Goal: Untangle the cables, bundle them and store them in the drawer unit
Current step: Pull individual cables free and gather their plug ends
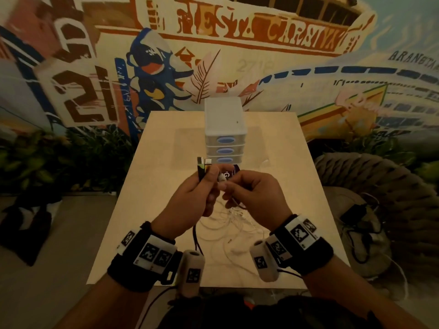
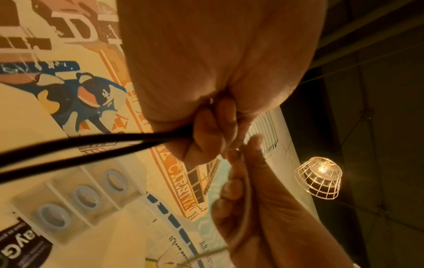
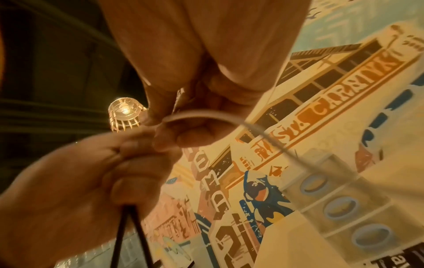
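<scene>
My left hand (image 1: 202, 188) grips a black cable (image 2: 69, 145) whose two plug ends (image 1: 203, 162) stick up above the fist, while two black strands hang down from it (image 3: 128, 235). My right hand (image 1: 240, 186) pinches a thin white cable (image 3: 206, 115) right beside the left hand's fingers. The rest of the white cable lies in a loose tangle (image 1: 232, 224) on the table beneath both hands. The white drawer unit (image 1: 224, 129) with three blue-handled drawers stands at the middle back of the table, all drawers closed.
The light wooden table (image 1: 154, 210) ends near my wrists. A dark purple packet (image 1: 234, 172) lies in front of the drawer unit, partly hidden by my fingers. A painted wall rises behind the table, and plants and a rope-wrapped seat (image 1: 370, 186) flank it.
</scene>
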Demonstrator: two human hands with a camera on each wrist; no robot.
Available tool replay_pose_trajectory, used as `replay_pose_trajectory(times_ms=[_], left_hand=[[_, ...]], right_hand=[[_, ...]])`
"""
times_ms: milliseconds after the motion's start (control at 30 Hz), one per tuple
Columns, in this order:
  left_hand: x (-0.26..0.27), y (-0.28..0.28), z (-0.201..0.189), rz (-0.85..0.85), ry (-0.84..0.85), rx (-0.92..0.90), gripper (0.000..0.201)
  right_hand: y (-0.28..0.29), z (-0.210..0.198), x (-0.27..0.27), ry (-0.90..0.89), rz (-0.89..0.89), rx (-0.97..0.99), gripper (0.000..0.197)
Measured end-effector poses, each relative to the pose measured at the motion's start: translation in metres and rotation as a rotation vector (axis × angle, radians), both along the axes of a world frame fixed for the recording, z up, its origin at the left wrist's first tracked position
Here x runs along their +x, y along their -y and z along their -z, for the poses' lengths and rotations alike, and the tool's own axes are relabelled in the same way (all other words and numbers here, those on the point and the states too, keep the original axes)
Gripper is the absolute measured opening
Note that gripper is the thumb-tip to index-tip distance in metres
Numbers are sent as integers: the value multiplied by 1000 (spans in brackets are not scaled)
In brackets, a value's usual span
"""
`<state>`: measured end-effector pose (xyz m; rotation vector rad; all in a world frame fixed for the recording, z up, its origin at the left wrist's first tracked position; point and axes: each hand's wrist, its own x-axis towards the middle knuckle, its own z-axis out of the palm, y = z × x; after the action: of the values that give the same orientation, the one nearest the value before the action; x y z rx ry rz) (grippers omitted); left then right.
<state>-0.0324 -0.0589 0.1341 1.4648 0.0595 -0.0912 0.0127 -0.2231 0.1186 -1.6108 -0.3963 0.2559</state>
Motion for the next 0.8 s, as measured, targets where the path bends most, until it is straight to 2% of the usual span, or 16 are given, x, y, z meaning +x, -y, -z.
replay_pose_trajectory(times_ms=[100,167,300,433,600,700,733,800], left_hand=[[1,3,-5,-14,13,-4,38],[1,2,-8,-58,46,37,36],[5,-3,-15,-167,124,26,35],[15,-14,-19,-315,149,25,35],[21,-27,-17,-426,51,-153,38],[22,-26,-23,-382,-21,-336,40],[22,-23,-26,-353,-29,-355,39],[22,-14,-29,-278,-23,-312,33]], right_hand=[[-9,-1,1,-16,17,40,24],[-10,-1,2,-1,3,28,34],[-7,14,-4,38,-204,-91,50],[6,39,-8,31,-298,-175,40],[42,56,-5,-32,-286,-365,42],[50,51,-7,30,-325,-448,28],[49,47,-7,97,-310,-473,30],[41,34,-6,221,-237,-436,69]])
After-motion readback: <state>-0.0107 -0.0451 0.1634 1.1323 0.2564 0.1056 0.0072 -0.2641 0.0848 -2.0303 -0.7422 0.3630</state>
